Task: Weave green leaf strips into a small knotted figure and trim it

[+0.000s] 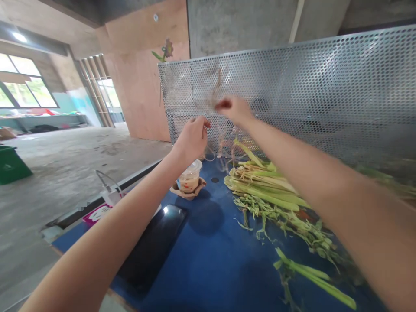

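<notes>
My right hand (235,110) is raised in front of the perforated metal panel, its fingers pinched on a strand of brown twine (217,86) that is smeared by motion. Lower and to its left is my left hand (192,135), fingers curled together; what they hold, if anything, is hidden. A thin loop of string (209,155) shows just beneath it. More tangled twine (233,151) hangs near the panel's foot. Below my right forearm lies a heap of pale green leafy stalks (260,184) on the blue tabletop (208,260).
A lidded plastic cup (189,177) stands in a cardboard holder (188,193) below my left hand. Nearer lie a black phone-like slab (152,247), a magenta box (97,213) and a white charger (112,196). Loose green stems (320,277) lie front right. The perforated metal panel (292,95) bounds the back.
</notes>
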The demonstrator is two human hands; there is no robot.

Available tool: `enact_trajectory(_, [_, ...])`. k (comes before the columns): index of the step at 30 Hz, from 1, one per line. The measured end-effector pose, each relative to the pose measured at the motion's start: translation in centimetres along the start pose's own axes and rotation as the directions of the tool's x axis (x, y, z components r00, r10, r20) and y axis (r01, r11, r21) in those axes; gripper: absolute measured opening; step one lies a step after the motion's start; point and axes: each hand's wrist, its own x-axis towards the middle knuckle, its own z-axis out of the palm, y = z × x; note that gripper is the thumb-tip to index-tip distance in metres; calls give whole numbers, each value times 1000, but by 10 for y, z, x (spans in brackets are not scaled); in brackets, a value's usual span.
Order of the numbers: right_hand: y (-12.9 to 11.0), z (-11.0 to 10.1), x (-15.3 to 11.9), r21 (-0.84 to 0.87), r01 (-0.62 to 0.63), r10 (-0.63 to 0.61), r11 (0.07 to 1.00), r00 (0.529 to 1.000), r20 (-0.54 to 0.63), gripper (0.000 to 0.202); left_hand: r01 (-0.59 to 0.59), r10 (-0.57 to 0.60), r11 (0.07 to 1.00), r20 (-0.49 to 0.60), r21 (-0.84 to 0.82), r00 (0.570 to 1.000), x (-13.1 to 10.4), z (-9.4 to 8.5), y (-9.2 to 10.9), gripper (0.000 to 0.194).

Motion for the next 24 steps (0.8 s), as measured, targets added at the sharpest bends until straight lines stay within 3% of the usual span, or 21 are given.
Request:
enact_trajectory(2, [10, 22, -18, -25, -44, 49, 999, 976, 211, 41, -49, 37, 989, 91, 137, 995, -2, 14, -3, 30])
enact_trajectory(4, [17, 31, -34, -52, -87, 100, 995, 938, 331, 51, -70, 37, 984, 196, 162, 980, -2, 31, -9, 23])
enact_trajectory(8, [18, 25, -56, -156, -187, 240, 970, 845, 477, 31, -37, -2, 985, 226, 168, 974, 3, 48, -18, 17])
enact_trajectory(12, [21, 24, -80, -350, -271, 428, 897, 730, 533, 19, 50, -55, 993, 43, 111, 998, 19, 31, -14, 29])
enact_trajectory(14, [27, 23, -92, -427, -316, 521, 847, 650, 553, 25, 147, -147, 989, 11, -35, 989, 27, 21, -8, 29])
enact_trajectory(19, [45, -4, -109, -482, -390, 620, 785, 484, 618, 51, 287, -234, 939, 261, -191, 937, 32, 26, 9, 20])
enact_trajectory(24, [64, -37, -122, -509, -462, 684, 726, 412, 602, 65, 322, -235, 913, 322, -249, 917, 25, 34, 12, 25])
